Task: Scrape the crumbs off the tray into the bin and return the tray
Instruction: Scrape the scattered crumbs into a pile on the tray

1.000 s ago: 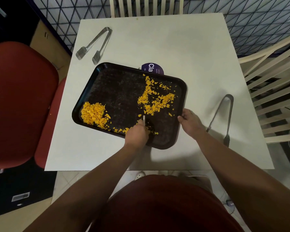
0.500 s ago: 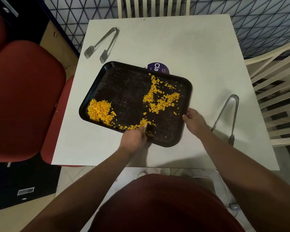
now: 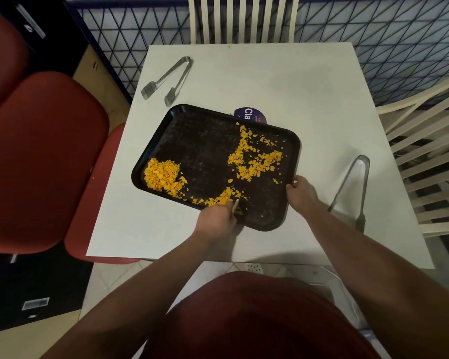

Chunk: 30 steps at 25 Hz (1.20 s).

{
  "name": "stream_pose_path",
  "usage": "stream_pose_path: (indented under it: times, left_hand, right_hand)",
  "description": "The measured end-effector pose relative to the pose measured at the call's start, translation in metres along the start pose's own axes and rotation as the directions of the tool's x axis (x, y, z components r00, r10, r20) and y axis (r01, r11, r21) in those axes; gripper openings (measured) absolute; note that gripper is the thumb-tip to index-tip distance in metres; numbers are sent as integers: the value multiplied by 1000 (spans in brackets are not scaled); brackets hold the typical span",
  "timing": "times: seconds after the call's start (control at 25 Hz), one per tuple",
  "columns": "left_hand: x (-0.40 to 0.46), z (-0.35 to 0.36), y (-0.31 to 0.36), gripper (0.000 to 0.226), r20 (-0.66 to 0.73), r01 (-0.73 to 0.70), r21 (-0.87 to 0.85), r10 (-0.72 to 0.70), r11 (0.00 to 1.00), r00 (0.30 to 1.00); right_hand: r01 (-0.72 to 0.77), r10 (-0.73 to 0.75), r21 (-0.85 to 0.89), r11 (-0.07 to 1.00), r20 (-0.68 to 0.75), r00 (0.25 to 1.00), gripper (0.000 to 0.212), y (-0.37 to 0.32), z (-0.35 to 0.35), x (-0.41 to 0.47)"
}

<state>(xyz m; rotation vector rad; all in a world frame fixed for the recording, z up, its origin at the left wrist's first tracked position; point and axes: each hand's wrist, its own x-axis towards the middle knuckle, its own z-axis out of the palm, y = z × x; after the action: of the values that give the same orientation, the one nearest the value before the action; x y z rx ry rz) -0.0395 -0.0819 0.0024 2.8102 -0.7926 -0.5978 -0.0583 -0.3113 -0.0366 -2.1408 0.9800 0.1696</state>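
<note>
Black tray (image 3: 207, 141) (orange crumbs (image 3: 162, 176)) on table.

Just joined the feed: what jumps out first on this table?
Bright orange crumbs piled in the black tray's near-left corner, more scattered at its right. The left hand grips a thin scraper at the near rim; the right hand holds the right edge. Metal tongs lie far left.

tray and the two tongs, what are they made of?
Tray: likely moulded plastic, black, semi-gloss; rolled rim, rounded corners, scuffed floor. Could be coated metal.
Far tongs and near tongs: bare metal, probably stainless steel; grey, dull sheen.
</note>
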Motion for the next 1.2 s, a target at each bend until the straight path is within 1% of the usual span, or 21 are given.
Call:
stream_pose_path:
  times: [0.08,0.16,0.2,0.28,0.36,0.44,0.52,0.6,0.68,0.76,0.84,0.92,1.0,1.08,1.12,1.2]
  left_hand:
    - [-4,-4,-18,25,-60,88,37,-86,995,995]
    - [-6,-7,-27,23,-96,118,30,-115,993,989]
    - [-7,-8,-26,23,-86,88,10,-87,996,992]
    - [-6,-8,-14,22,-16,-32,-27,32,999,999]
    - [-6,-6,4,23,51,-140,-44,142,989,989]
    - [-4,-2,19,22,71,-157,-120,167,980,983]
    - [-3,-1,27,19,93,-98,-223,121,970,988]
    - [-2,-2,27,19,86,-22,-275,47,961,995]
    - [-4,-8,16,21,14,44,-254,-42,966,999]
    - [-8,-14,1,24,-66,115,-183,-129,976,989]
    - [-10,-20,-7,24,-109,153,-96,-163,984,981]
    - [-9,-20,2,24,-90,95,-106,-105,990,990]
    - [-7,-15,21,23,-2,-12,-184,12,983,1000]
    - [-8,-7,33,20,71,-80,-203,96,976,993]
    - [-8,-3,34,20,77,-84,-181,99,980,992]
    - [-9,1,26,20,45,-35,-151,42,988,998]
  right_hand:
    - [-10,10,32,999,-15,1000,36,0,3,-8]
    - [-18,19,52,998,-15,1000,35,3,7,-15]
    - [-25,26,56,998,-13,1000,35,3,9,-18]
    - [-18,18,68,998,-1,1000,37,6,10,-23]
    - [3,-6,80,997,28,1000,38,10,11,-26]
    - [18,-21,58,998,55,998,37,14,9,-27]
    - [18,-20,18,1000,72,997,37,15,7,-28]
    - [9,-9,-5,1000,89,996,38,15,7,-28]
    - [3,-4,6,1000,103,995,41,16,7,-27]
    - [-5,0,39,999,138,990,44,18,6,-26]
    - [-11,1,54,998,176,984,47,21,5,-24]
    - [-12,0,62,998,193,981,47,22,5,-25]
    - [5,-17,60,998,184,983,42,24,6,-28]
    - [32,-39,40,999,172,984,38,27,7,-31]
    - [40,-45,33,999,171,984,37,29,8,-32]
    - [35,-38,24,999,158,987,39,30,9,-34]
